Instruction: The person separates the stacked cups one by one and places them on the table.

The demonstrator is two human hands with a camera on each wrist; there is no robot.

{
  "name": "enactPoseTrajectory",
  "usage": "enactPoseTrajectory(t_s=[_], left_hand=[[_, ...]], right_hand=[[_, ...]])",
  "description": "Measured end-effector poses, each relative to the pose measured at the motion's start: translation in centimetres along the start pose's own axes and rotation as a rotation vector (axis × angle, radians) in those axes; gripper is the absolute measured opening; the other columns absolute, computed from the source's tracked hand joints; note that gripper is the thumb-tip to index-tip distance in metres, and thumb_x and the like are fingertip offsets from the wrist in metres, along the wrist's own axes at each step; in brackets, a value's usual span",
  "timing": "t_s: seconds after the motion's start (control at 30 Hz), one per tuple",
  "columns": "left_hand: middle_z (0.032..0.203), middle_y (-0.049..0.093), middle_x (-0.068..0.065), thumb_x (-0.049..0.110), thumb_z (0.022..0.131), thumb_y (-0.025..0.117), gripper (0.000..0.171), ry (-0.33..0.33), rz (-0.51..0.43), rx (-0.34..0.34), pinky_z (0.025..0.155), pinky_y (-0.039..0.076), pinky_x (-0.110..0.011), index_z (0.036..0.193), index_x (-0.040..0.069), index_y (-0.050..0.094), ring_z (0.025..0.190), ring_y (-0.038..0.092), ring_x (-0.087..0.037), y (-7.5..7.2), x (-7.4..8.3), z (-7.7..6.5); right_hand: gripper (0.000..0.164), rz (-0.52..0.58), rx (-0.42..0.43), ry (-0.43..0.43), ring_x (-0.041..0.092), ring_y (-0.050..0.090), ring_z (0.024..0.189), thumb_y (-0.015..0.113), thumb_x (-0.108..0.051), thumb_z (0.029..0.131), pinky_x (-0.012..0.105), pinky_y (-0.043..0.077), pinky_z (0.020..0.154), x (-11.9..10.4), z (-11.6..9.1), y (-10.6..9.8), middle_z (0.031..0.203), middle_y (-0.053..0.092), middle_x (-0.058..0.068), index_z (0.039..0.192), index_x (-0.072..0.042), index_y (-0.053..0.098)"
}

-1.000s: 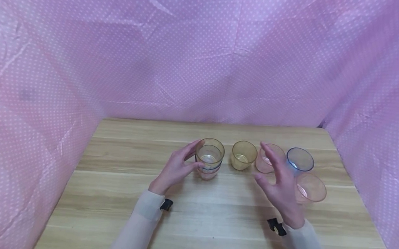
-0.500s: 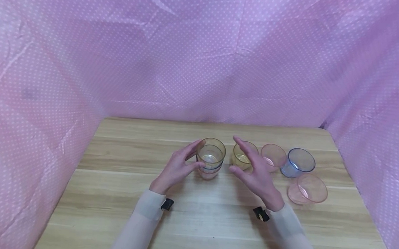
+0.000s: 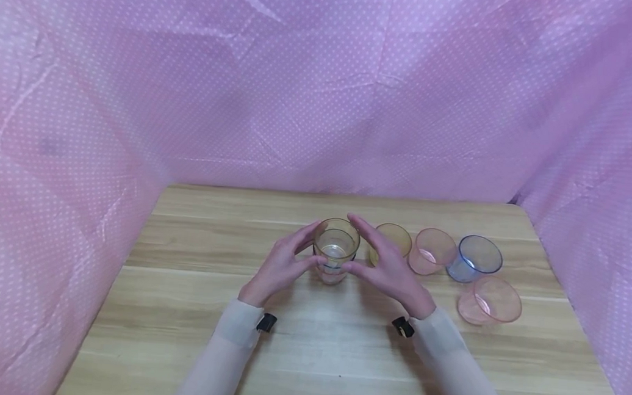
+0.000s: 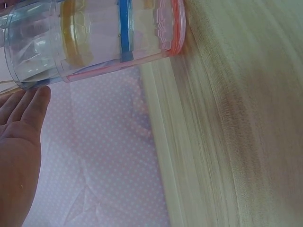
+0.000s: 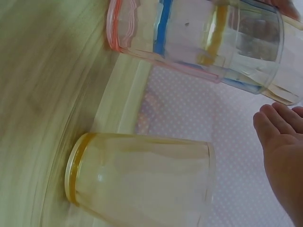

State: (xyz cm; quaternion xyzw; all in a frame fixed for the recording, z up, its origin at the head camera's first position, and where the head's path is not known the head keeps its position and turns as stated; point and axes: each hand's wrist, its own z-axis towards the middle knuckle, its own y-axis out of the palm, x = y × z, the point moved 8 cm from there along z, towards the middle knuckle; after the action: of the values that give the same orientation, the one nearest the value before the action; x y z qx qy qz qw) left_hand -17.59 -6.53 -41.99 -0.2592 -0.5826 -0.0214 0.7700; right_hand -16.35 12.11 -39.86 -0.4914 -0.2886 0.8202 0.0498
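Note:
A stack of clear plastic cups (image 3: 335, 248) stands upright on the table, with an amber cup on top, a blue-rimmed one below it and a pink one at the bottom. My left hand (image 3: 284, 265) holds the stack from the left, thumb at the near side and fingers at the far side of the upper rims. In the left wrist view its fingertips meet the rim area. My right hand (image 3: 390, 270) is on the other side, thumb and fingers spread around the stack's right. In the right wrist view its straight fingertips (image 5: 266, 118) are right by the upper rim.
Just right of the stack is a single amber cup (image 5: 142, 175), partly hidden by the right hand in the head view. A pink cup (image 3: 432, 251), a blue cup (image 3: 474, 259) and another pink cup (image 3: 489, 301) stand farther right. Pink dotted cloth (image 3: 328, 100) surrounds the wooden table (image 3: 310, 356).
My right hand has moved left, from in front of the right-hand cups, past the single amber cup, to the stack's right side. The left hand has stayed at the stack.

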Motion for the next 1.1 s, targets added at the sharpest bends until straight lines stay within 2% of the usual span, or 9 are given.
enactPoseTrajectory(t_s=[0.33, 0.6, 0.77, 0.97, 1.1], left_hand=[[0.156, 0.049, -0.010, 0.015, 0.093, 0.077, 0.074, 0.013, 0.005, 0.013, 0.116, 0.043, -0.032, 0.157, 0.005, 0.042, 0.139, 0.052, -0.029, -0.1, 0.0, -0.1], [0.155, 0.050, -0.013, 0.015, 0.094, 0.077, 0.072, 0.035, 0.011, 0.029, 0.116, 0.044, -0.034, 0.156, 0.006, 0.043, 0.138, 0.053, -0.030, -0.1, -0.2, -0.1], [0.155, 0.051, -0.011, 0.015, 0.093, 0.078, 0.071, 0.002, 0.012, 0.030, 0.116, 0.045, -0.034, 0.155, 0.007, 0.046, 0.138, 0.054, -0.030, -0.3, -1.0, -0.4], [0.155, 0.051, -0.010, 0.021, 0.086, 0.086, 0.081, -0.075, -0.001, -0.009, 0.117, 0.043, -0.033, 0.155, 0.007, 0.045, 0.139, 0.053, -0.026, 0.2, -2.9, -0.8], [0.153, 0.053, -0.012, 0.019, 0.086, 0.086, 0.082, -0.078, 0.001, -0.019, 0.119, 0.042, -0.037, 0.155, 0.006, 0.045, 0.139, 0.053, -0.027, 0.4, -3.3, -0.8]], right_hand=[[0.099, 0.053, -0.042, 0.074, 0.029, 0.040, 0.148, 0.088, -0.024, 0.085, 0.047, 0.035, 0.123, 0.9, 0.9, 0.9, 0.164, 0.038, 0.010, 0.162, -0.006, 0.030], [0.092, 0.081, -0.036, 0.110, 0.028, 0.047, 0.143, 0.087, -0.024, 0.086, 0.047, 0.039, 0.121, 1.6, 1.1, 1.2, 0.155, 0.051, 0.012, 0.159, -0.003, 0.035], [0.091, 0.097, -0.036, 0.102, 0.027, 0.050, 0.142, 0.088, -0.022, 0.085, 0.045, 0.040, 0.120, 1.7, 1.1, 1.3, 0.153, 0.054, 0.011, 0.157, -0.002, 0.037], [0.092, 0.116, -0.037, 0.105, 0.025, 0.049, 0.142, 0.089, -0.020, 0.084, 0.043, 0.039, 0.121, 1.8, 1.1, 1.3, 0.153, 0.053, 0.010, 0.157, -0.002, 0.037], [0.091, 0.115, -0.040, 0.094, 0.026, 0.049, 0.142, 0.089, -0.019, 0.084, 0.043, 0.039, 0.121, 1.5, 1.2, 1.3, 0.153, 0.053, 0.011, 0.158, -0.002, 0.037]])
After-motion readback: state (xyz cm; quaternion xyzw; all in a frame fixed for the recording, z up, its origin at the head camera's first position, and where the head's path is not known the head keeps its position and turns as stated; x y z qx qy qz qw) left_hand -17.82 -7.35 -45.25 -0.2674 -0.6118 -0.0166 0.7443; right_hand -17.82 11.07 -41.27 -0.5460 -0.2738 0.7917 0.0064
